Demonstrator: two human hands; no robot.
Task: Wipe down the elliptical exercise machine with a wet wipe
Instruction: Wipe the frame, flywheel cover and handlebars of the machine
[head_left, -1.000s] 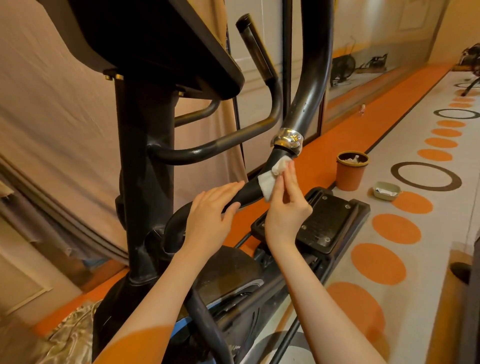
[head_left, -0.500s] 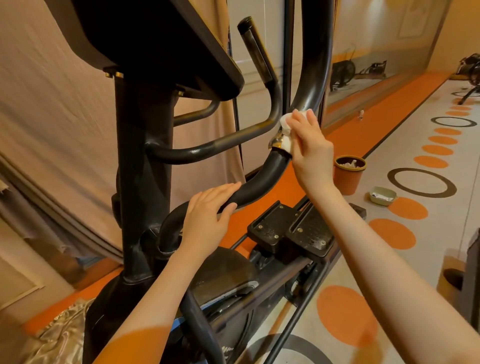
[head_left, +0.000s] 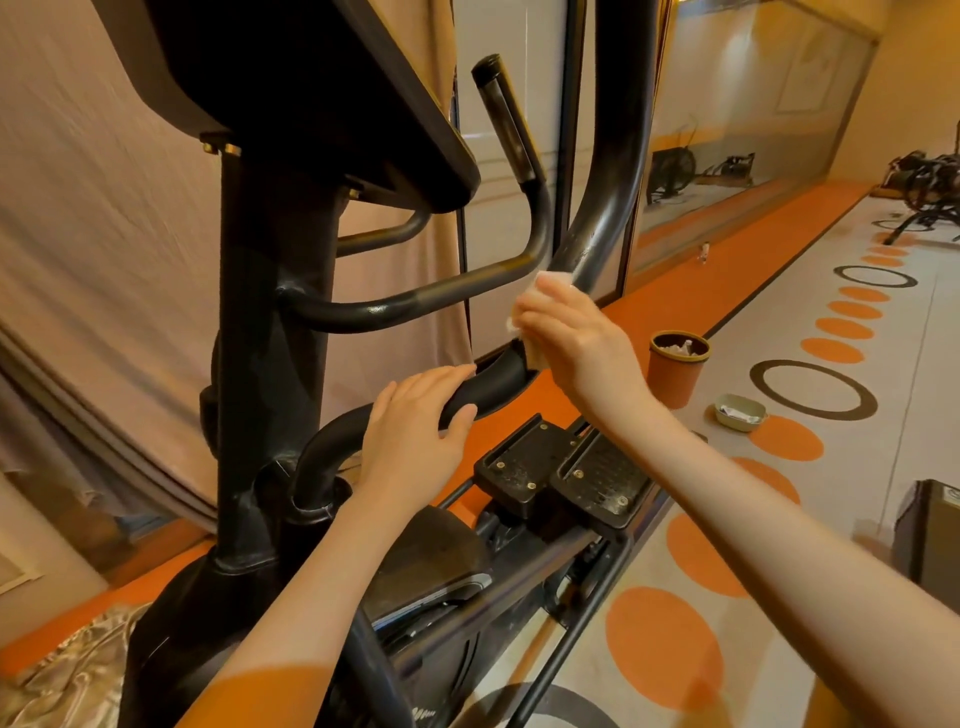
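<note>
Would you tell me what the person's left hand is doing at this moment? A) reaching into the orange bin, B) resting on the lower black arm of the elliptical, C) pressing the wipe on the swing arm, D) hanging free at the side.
B: the left hand lies with straight fingers on the lower black arm, while the right hand holds the wet wipe.

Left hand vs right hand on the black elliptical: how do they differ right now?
The left hand lies bare over the lower black curved arm tube, fingers relaxed; the right hand sits higher on that tube, at its joint. The right hand presses a white wet wipe against the tube; the left hand holds nothing. Both touch the same tube.
</note>
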